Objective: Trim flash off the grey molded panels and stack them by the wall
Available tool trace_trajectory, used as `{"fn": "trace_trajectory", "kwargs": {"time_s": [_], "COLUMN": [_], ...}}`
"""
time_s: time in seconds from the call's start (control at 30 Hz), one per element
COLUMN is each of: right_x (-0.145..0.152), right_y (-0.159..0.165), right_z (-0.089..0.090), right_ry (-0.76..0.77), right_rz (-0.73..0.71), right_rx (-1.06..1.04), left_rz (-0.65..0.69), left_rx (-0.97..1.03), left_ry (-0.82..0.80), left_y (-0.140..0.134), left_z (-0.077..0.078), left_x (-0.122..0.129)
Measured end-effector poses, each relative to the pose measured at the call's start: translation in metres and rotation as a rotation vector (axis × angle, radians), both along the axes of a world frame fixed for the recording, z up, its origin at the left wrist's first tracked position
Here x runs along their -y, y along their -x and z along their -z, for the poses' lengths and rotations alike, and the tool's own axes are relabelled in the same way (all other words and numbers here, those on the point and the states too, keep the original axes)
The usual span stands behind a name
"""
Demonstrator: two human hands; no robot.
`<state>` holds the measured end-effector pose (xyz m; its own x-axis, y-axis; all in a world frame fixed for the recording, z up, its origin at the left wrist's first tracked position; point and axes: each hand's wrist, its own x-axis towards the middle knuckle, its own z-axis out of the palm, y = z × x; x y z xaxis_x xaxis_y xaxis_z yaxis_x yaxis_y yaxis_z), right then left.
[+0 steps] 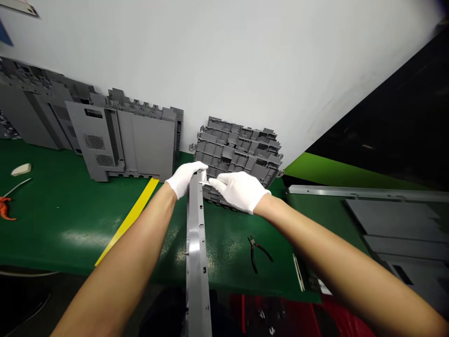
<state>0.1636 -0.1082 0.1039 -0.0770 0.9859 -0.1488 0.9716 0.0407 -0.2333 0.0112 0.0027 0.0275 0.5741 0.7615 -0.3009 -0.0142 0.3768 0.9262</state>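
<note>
A long, narrow grey panel (195,243) stands on edge in front of me, its holed side facing right. Around its far top end, my left hand (185,178), in a white glove, is closed. My right hand (242,191), gloved too, pinches a slim, light-coloured tool (205,183) whose tip meets the panel's holed edge close to the left fingers. Most of that tool is hidden in the fist, so its kind is unclear. Just behind both hands lean several grey ribbed plastic panels (238,150).
On the green table (70,215) lie black-handled pliers (257,252), a yellow strip (131,217) and an orange-handled tool (4,208). Grey plastic housings (140,140) lean on the white wall at left. Flat grey panels (396,217) and a metal rail (351,191) are at right.
</note>
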Motion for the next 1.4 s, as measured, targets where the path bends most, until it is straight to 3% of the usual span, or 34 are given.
{"fn": "trace_trajectory", "kwargs": {"time_s": [0.17,0.47,0.9,1.4], "right_x": [-0.019,-0.017,-0.009,-0.002], "right_y": [0.004,0.013,0.017,0.013], "right_z": [-0.006,-0.014,-0.017,-0.017], "right_ry": [0.078,0.046,0.041,0.037], "right_rz": [0.039,-0.027,-0.078,-0.081], "right_rx": [0.166,0.373,0.517,0.512], "left_rz": [-0.032,-0.051,-0.01,0.018], "left_rx": [-0.012,-0.01,-0.026,-0.041], "left_ry": [0.026,-0.009,-0.053,-0.112], "left_y": [-0.001,-0.004,-0.005,-0.008], "left_z": [0.001,0.003,0.008,0.006], "left_x": [-0.002,-0.001,-0.003,-0.001]}}
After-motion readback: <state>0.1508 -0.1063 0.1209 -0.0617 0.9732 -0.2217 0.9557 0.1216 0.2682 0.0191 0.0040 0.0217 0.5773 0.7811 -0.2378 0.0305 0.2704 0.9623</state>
